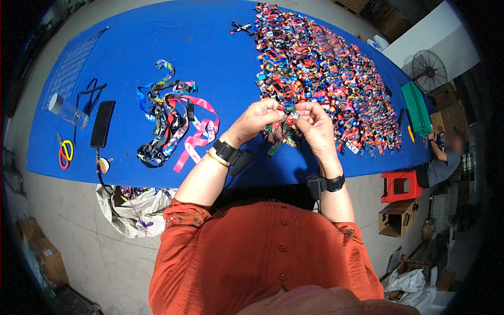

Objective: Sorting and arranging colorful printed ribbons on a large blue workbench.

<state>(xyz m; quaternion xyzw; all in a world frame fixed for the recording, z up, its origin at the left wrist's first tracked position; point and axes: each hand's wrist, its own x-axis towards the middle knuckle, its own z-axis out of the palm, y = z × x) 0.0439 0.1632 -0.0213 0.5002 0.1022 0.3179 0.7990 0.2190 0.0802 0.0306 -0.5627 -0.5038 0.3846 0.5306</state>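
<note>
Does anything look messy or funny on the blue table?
Yes, a bit: the loose ribbons on the left lie in a tangle, while the bundles on the right are packed close together. Nothing looks spilled or broken.

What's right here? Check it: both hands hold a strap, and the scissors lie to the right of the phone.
Wrong side: the head view shows the scissors to the left of the phone. The rest stands: the left hand and right hand both hold a strap.

The large blue table (189, 39), massed ribbon pieces (323, 73), cardboard boxes (51, 262) and caged fan (429, 69) suggest a workshop.
</note>
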